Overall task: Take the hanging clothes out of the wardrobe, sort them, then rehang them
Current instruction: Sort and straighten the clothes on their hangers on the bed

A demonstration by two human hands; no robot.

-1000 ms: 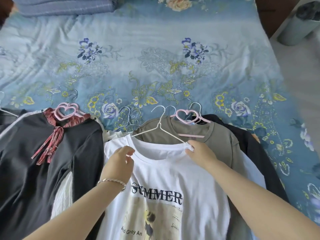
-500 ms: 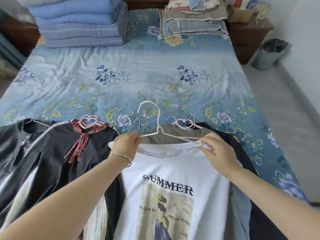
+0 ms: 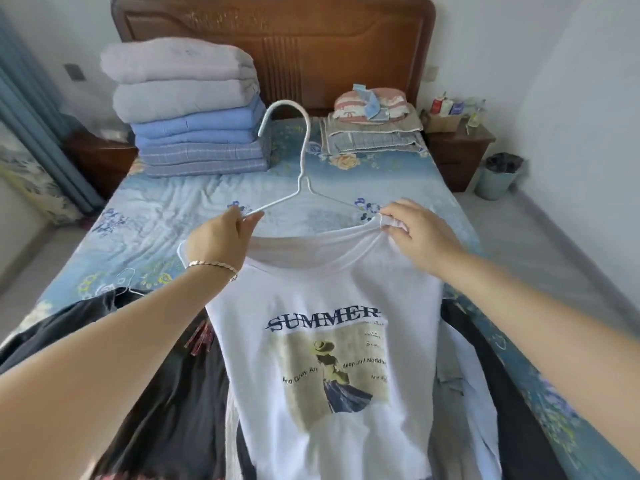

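Note:
A white T-shirt [image 3: 332, 292] printed "SUMMER" hangs in the air above the bed on a white wire hanger [image 3: 302, 157]. My left hand [image 3: 218, 237] grips the hanger's left arm together with the shirt's left shoulder. At the collar's right side, my right hand [image 3: 414, 233] pinches the bunched fabric where the hanger's right arm goes in. Dark garments [image 3: 145, 375] lie on the bed below left, one with a white wire hanger [image 3: 126, 282] showing. More dark and pale clothes [image 3: 485, 393] lie below right.
The bed [image 3: 166, 216] has a blue floral cover and a wooden headboard. Folded quilts [image 3: 187, 109] are stacked at its head on the left, with folded bedding and a pillow [image 3: 374, 123] on the right. A nightstand [image 3: 457, 147] and a bin [image 3: 498, 174] stand at the right.
Both hands have lifted the white T-shirt and its hanger off the pile into the air. The view has tilted up, showing the headboard.

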